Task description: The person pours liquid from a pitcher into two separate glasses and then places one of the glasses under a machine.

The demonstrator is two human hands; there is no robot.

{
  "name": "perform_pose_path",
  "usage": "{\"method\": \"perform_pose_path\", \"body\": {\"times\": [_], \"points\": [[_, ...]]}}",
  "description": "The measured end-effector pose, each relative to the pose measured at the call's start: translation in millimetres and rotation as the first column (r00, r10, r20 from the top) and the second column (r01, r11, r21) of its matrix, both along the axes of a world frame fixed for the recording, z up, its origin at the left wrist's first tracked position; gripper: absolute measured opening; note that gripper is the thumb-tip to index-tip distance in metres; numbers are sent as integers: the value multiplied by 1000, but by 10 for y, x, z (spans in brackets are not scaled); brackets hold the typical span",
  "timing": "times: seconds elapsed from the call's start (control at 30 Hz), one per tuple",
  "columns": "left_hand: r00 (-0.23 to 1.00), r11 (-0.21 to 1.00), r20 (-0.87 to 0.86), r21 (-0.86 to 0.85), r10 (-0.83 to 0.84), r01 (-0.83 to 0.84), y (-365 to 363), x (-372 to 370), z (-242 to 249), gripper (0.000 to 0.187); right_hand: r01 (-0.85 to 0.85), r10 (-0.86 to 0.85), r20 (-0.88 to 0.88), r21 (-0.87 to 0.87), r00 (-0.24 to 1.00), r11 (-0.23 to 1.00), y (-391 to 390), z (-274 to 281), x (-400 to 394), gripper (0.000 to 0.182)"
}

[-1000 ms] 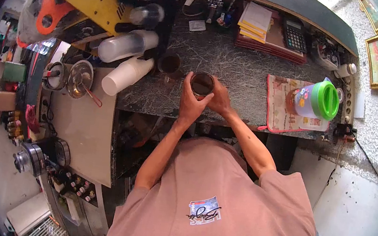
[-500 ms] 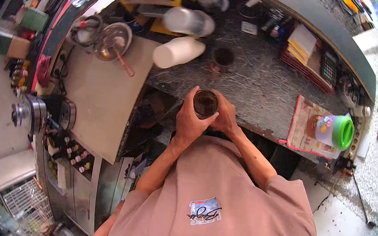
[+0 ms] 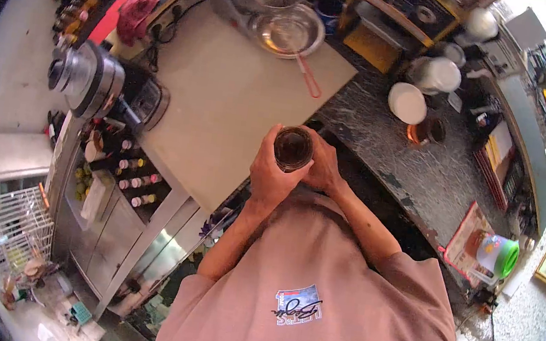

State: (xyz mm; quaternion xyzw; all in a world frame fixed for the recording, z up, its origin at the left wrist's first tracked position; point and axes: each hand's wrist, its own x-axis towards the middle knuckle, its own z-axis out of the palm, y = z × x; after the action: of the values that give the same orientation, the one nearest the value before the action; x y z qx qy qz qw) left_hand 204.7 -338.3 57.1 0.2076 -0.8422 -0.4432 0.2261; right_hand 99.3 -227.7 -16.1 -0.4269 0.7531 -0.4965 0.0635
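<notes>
A glass of dark drink [image 3: 293, 148] is held upright close in front of my chest, near the corner where two counters meet. My left hand [image 3: 272, 176] wraps round its near left side, thumb across the front. On the far right side my right hand [image 3: 325, 165] closes round it too, its fingers partly hidden behind the glass. Another glass of dark liquid [image 3: 435, 129] stands on the dark counter [image 3: 384, 150], apart from my hands.
White containers [image 3: 406, 104] stand by that second glass. A strainer with a pink handle [image 3: 308, 78] rests over a metal bowl at the back of the beige counter [image 3: 215, 88]. A blender-like machine [image 3: 96, 81] is at left; a green-lidded jug [image 3: 502, 256] sits on a cloth at right.
My view and body have turned left, so the beige counter now lies ahead and the dark counter has shifted right. Both hands keep hold of the glass.
</notes>
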Motion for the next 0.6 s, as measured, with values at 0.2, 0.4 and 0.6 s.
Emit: {"method": "perform_pose_path", "body": {"times": [0.2, 0.4, 0.6], "points": [[983, 983, 14, -31, 184, -183, -646, 357, -77, 90, -138, 138, -13, -16, 990, 990, -843, 53, 214, 81], [942, 942, 30, -20, 335, -335, -1158, 650, -127, 92, -307, 305, 64, 20, 950, 951, -1544, 18, 406, 81], [892, 892, 32, 6, 451, -451, -1532, 884, -120, 90, -410, 410, 0, -21, 912, 912, -2126, -110, 588, 84]]}}
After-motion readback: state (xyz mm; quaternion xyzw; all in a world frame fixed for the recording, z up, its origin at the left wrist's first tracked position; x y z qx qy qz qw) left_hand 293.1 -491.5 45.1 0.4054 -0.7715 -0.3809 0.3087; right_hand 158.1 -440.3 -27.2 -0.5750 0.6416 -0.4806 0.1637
